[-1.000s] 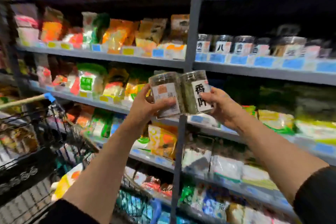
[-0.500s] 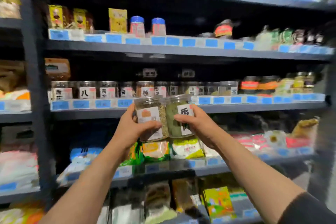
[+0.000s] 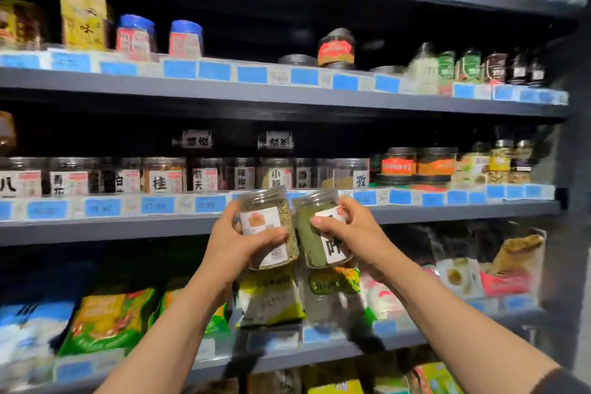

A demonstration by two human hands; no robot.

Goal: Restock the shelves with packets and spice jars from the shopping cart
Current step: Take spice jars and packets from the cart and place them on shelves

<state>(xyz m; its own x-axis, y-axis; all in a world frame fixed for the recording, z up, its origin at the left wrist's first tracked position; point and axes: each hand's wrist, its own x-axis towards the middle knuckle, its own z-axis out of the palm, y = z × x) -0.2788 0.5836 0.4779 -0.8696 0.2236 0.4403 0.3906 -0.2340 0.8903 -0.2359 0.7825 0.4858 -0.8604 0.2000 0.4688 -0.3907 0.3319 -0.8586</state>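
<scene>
I hold two clear spice jars side by side, in front of the edge of the middle shelf [image 3: 447,209]. My left hand [image 3: 233,243] grips the jar of pale seeds [image 3: 271,221] with a white label. My right hand [image 3: 355,230] grips the jar of green powder [image 3: 311,233], its white label bearing black characters. The two jars touch, tilted slightly. Just behind them on that shelf stands a row of similar clear labelled spice jars [image 3: 160,174]. The shopping cart is out of sight.
The upper shelf [image 3: 256,93] carries blue-lidded tubs [image 3: 136,35], a yellow box and dark jars. Orange-labelled jars [image 3: 399,165] stand at the right of the middle shelf. Packets [image 3: 108,320] fill the lower shelf. A dark upright post [image 3: 575,169] ends the shelving at right.
The view swung right, from the packet bay with the cart to the spice-jar bay. Both hands kept their jars and moved closer to the middle shelf.
</scene>
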